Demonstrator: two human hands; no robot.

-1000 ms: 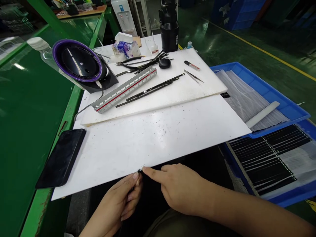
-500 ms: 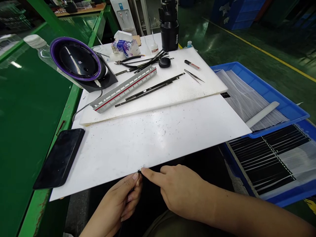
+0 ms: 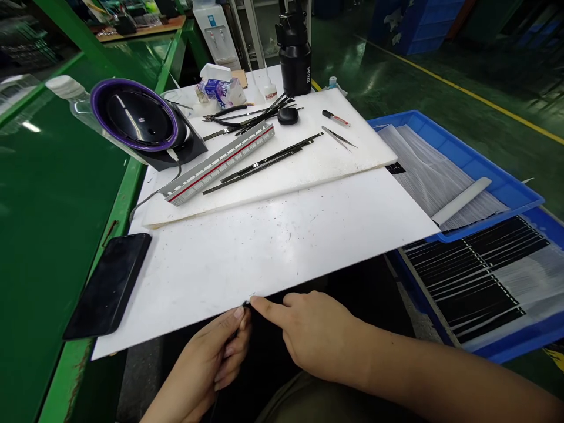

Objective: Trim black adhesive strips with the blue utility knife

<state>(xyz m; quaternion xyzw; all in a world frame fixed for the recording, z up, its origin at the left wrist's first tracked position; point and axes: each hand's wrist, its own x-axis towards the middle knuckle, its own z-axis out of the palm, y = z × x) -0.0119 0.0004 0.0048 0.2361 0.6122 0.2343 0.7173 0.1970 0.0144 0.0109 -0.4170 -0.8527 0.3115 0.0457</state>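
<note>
At the near edge of the white board (image 3: pixel 282 235), my left hand (image 3: pixel 222 346) pinches a small dark piece (image 3: pixel 246 304) between thumb and index finger. My right hand (image 3: pixel 315 332) is beside it, index finger stretched out with its tip at that piece, the other fingers curled. Whether those curled fingers hold anything is hidden. Farther off on a white foam slab (image 3: pixel 348 154) lie thin dark strips (image 3: pixel 264 164), a grey ruler with a red line (image 3: pixel 220 165), tweezers (image 3: pixel 339 138) and a small pen-like tool (image 3: pixel 336 118).
A black phone (image 3: pixel 108 288) lies at the left edge. Behind are a purple-rimmed fan (image 3: pixel 136 114), pliers (image 3: pixel 224 116), a black case (image 3: pixel 288 116) and a black bottle (image 3: pixel 295 64). Blue trays (image 3: pixel 506 188) with dark strips stand at the right.
The view has shifted slightly, so the board and the things on it appear a little farther left. Both hands keep nearly the same pose at the edge.
</note>
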